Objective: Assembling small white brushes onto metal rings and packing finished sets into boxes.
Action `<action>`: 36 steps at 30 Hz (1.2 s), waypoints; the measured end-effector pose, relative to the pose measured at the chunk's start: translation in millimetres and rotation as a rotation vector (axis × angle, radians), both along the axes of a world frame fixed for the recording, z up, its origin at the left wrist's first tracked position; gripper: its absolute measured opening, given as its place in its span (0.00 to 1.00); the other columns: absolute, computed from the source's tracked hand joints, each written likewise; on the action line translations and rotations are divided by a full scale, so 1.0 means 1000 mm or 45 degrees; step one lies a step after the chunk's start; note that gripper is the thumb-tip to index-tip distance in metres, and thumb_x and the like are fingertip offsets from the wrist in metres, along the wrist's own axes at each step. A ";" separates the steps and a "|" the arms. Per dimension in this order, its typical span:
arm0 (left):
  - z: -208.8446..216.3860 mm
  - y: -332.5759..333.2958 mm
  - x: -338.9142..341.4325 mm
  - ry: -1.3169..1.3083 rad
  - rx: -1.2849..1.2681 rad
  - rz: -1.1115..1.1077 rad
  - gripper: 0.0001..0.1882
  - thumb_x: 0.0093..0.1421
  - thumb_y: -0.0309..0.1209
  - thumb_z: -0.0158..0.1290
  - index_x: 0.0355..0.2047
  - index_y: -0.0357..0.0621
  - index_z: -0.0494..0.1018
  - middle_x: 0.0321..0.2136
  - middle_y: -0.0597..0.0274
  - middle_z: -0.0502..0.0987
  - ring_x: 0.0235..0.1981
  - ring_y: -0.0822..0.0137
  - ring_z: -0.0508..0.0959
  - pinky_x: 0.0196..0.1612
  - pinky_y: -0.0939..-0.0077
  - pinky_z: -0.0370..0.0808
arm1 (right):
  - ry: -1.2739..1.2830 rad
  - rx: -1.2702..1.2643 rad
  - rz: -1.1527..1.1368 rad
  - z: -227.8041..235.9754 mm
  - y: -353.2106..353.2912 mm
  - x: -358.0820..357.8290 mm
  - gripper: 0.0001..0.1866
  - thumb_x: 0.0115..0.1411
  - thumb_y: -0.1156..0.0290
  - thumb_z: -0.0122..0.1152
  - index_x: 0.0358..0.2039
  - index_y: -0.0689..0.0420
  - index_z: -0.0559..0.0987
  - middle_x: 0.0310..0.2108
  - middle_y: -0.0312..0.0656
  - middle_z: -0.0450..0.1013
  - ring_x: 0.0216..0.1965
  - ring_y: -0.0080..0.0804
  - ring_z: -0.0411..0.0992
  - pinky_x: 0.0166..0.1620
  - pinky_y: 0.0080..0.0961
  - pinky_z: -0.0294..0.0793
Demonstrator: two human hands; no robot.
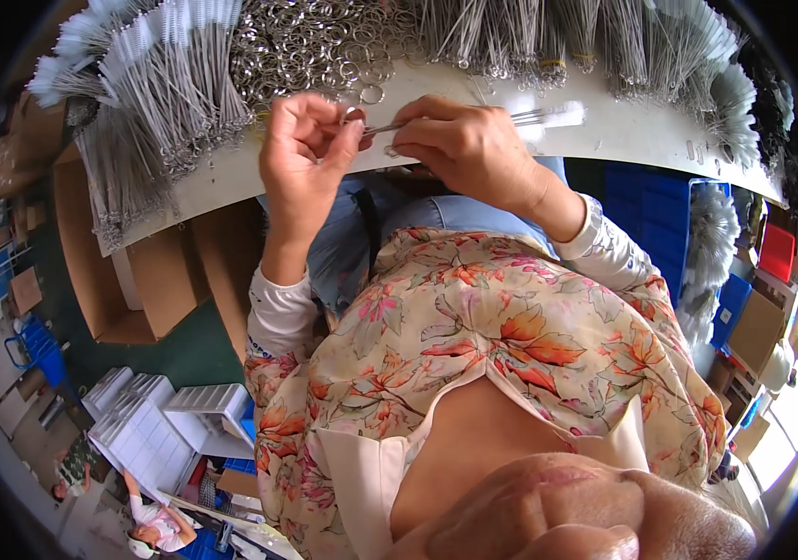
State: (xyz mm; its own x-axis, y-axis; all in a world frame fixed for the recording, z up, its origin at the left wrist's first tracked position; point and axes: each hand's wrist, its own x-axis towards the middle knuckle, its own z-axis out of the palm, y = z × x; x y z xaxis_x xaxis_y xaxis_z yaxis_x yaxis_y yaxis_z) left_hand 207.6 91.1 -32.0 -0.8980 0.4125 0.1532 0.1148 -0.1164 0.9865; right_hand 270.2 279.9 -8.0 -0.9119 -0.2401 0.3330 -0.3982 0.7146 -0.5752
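My left hand (304, 154) pinches a shiny metal split ring (353, 114) between thumb and forefinger. Closed around the thin wire handles of a few straw-cleaning brushes (562, 115) is my right hand (462, 145). Their white bristle ends stick out to the right, while the wire ends reach left to the ring. Whether the wires pass through the ring I cannot tell. Another small ring (391, 150) shows just below my right fingertips. Both hands are above the near edge of the white table (222, 187).
A heap of metal rings (310, 47) lies beyond my hands. Bundled brushes (180, 89) stand at the left, with more bundles (637, 56) at the right. Below the table are a cardboard box (128, 271) and blue crates (637, 219). Another person (161, 523) is far at lower left.
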 end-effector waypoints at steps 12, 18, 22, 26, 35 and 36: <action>0.068 -0.006 -0.016 0.415 -0.090 -0.438 0.11 0.52 0.13 0.52 0.35 0.35 0.76 0.39 0.52 0.74 0.35 0.69 0.78 0.37 0.80 0.80 | -0.837 -0.898 0.262 0.031 0.013 0.001 0.09 0.57 0.68 0.58 0.33 0.59 0.79 0.21 0.33 0.73 0.18 0.15 0.63 0.22 0.15 0.62; 0.061 -0.002 -0.015 0.365 -0.067 -0.420 0.13 0.51 0.12 0.51 0.36 0.35 0.76 0.40 0.53 0.74 0.36 0.67 0.78 0.37 0.80 0.80 | -0.863 -0.957 0.263 0.020 0.014 0.002 0.09 0.58 0.67 0.58 0.34 0.60 0.79 0.22 0.31 0.74 0.17 0.15 0.61 0.21 0.15 0.61; 0.063 -0.001 -0.014 0.382 -0.173 -0.387 0.13 0.51 0.12 0.51 0.37 0.32 0.75 0.38 0.53 0.75 0.36 0.66 0.79 0.37 0.80 0.79 | -0.845 -1.059 0.299 0.016 0.014 0.002 0.09 0.58 0.68 0.58 0.34 0.60 0.79 0.23 0.31 0.74 0.18 0.15 0.61 0.22 0.15 0.61; 0.061 0.014 -0.003 0.134 0.002 -0.250 0.13 0.50 0.13 0.53 0.38 0.30 0.73 0.36 0.53 0.77 0.35 0.66 0.79 0.37 0.79 0.78 | -0.736 -1.147 0.222 0.016 0.014 0.003 0.09 0.58 0.68 0.57 0.34 0.60 0.79 0.23 0.31 0.73 0.19 0.14 0.62 0.23 0.13 0.62; 0.074 0.027 -0.004 0.771 -0.123 -0.045 0.14 0.48 0.13 0.54 0.37 0.29 0.74 0.36 0.51 0.77 0.33 0.66 0.80 0.37 0.79 0.78 | -0.536 -1.363 -0.025 0.052 0.005 -0.006 0.10 0.58 0.66 0.58 0.34 0.60 0.77 0.20 0.29 0.69 0.19 0.12 0.61 0.21 0.10 0.57; 0.073 0.026 -0.004 0.757 -0.133 -0.039 0.14 0.48 0.12 0.54 0.37 0.29 0.74 0.36 0.52 0.77 0.33 0.66 0.80 0.37 0.79 0.78 | -0.537 -1.367 -0.019 0.052 0.006 -0.006 0.10 0.58 0.66 0.58 0.34 0.60 0.77 0.20 0.29 0.69 0.19 0.12 0.61 0.21 0.10 0.57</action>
